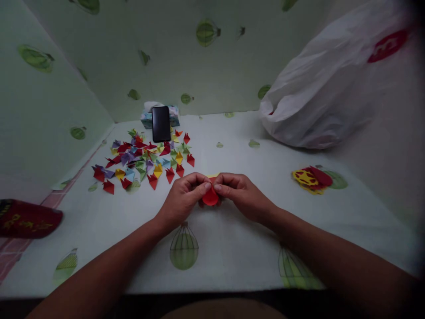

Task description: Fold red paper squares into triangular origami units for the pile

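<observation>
Between my two hands, over the middle of the table, is a red piece [210,197] with a rounded lower edge; it looks like paper or felt. A bit of yellow shows behind it, between the fingers. My left hand [189,191] pinches its left side with thumb and forefinger. Opposite, my right hand [236,191] pinches the right side the same way. The fingertips nearly meet at the top of the red piece, and the other fingers curl beneath, partly hidden.
Many folded paper pieces [146,161] in several colours lie back left. Behind them a black phone [161,124] leans on a tissue box [174,116]. Red and yellow cutouts [310,178] lie right, below a white plastic bag [312,97]. A dark red container [33,219] is far left.
</observation>
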Demonstrator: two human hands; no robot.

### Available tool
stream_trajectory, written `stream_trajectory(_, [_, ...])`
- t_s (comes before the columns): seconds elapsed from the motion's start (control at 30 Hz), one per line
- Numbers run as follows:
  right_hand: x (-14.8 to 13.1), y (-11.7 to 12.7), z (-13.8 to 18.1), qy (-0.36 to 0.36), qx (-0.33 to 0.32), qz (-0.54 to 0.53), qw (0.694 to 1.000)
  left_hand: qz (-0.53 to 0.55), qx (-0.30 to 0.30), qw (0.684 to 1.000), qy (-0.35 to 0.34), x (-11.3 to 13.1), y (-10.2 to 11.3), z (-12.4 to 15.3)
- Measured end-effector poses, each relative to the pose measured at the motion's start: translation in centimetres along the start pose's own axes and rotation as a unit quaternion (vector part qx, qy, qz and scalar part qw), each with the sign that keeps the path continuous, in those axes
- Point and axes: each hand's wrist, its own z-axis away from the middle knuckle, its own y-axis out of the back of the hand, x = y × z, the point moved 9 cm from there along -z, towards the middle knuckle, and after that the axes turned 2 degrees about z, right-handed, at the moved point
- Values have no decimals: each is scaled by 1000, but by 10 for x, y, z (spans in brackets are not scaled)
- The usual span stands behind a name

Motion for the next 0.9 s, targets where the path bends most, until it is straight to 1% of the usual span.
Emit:
stream_trajectory(0.17, [3,-1,-1,-16,-9,-27,999,-3,-11,1000,-3,0,-1,0])
stream_trajectory(0.33, [1,0,-1,-15,-5,-14,1000,-11,-8,1000,-7,-1,1,0])
stream_trajectory(0.53, [-2,2,-1,-7,8,34,999,-30,-11,999,-8,0,0,0])
stream_trajectory(0.63, [-7,3,-1,8,22,100,995,-60,-2,998,-21,3,1,0])
stream_trajectory(0.7, [-14,4,1,33,42,178,983,-79,6,996,-27,5,2,0])
stream_trajectory(0.8, [-27,5,4,89,74,296,948,-80,12,996,-24,4,3,0])
stream_trajectory(0.9, [-35,2,7,136,83,360,919,-66,11,998,-9,0,2,-1])
